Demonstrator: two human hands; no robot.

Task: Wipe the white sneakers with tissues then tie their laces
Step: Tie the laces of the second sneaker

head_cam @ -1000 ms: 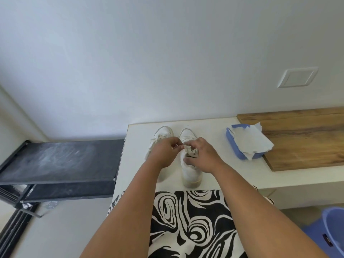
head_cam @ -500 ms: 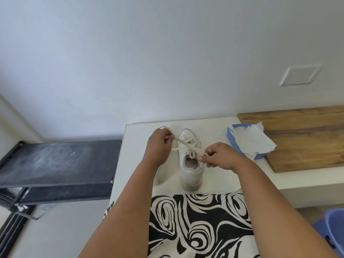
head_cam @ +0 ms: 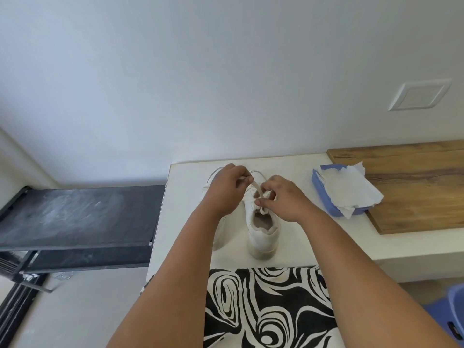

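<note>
While both hands work over the white bench [head_cam: 296, 237], I see the right hand [head_cam: 286, 199] with fingers curled, pinching a lace [head_cam: 257, 188] above the tongue of the right sneaker [head_cam: 262, 232]. My left hand [head_cam: 227, 189] is also curled, thumb and fingers pinched on the other end of that lace, which runs taut and slanted between the two hands. The right sneaker stands upright with its heel toward me and its opening showing. The left sneaker [head_cam: 216, 177] stands just beside it, on its left, but my left hand and forearm cover most of it; only a bit of the toe rim and a sliver of the side show, so I cannot tell how its laces lie.

Off to the right, well apart from the sneakers, a blue tray [head_cam: 324, 194] holds a crumpled white tissue [head_cam: 351, 189] that spills over its edge. The tray sits partly on a wooden board [head_cam: 414, 192] that lies along the right part of the bench against the wall. A pale square wall plate [head_cam: 420, 95] is set in the wall above the board. To the left of the bench stands a black shelf [head_cam: 75, 214], lower than the bench top, its top dusty and streaked with grey. Below my arms hangs black-and-white swirled cloth [head_cam: 266, 307], touching the near edge of the bench. At the lower right corner a blue bin [head_cam: 452, 312] is cut off by the frame.
</note>
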